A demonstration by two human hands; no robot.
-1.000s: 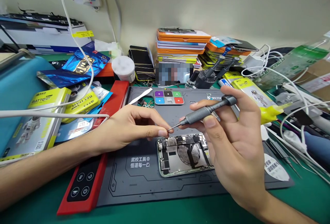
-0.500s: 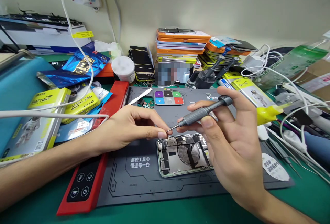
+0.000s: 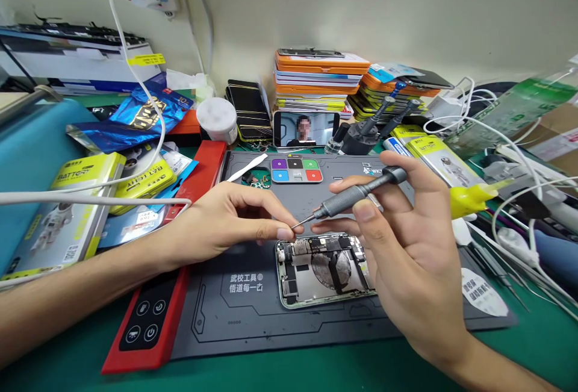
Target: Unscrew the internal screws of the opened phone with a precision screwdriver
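Note:
A dark grey screwdriver (image 3: 345, 200) lies across the fingers of my right hand (image 3: 406, 253), its shaft pointing left and down. My left hand (image 3: 230, 220) has thumb and index finger pressed together at the screwdriver's tip; whether they hold the tip or something small there is too small to tell. Under the fingers an opened phone (image 3: 311, 277) lies on the dark grey mat (image 3: 253, 326), its inner parts showing. Part of the phone's right side is hidden behind my right hand.
A red bar (image 3: 149, 359) with buttons edges the mat's left side. Behind the mat are a coloured magnetic pad (image 3: 295, 171), a small green board (image 3: 257, 179), a screwdriver holder (image 3: 359, 139) and a propped phone (image 3: 307, 129). Tweezers (image 3: 497, 268) and cables lie right.
Both hands and the screwdriver keep nearly the same pose. The view has shifted very slightly.

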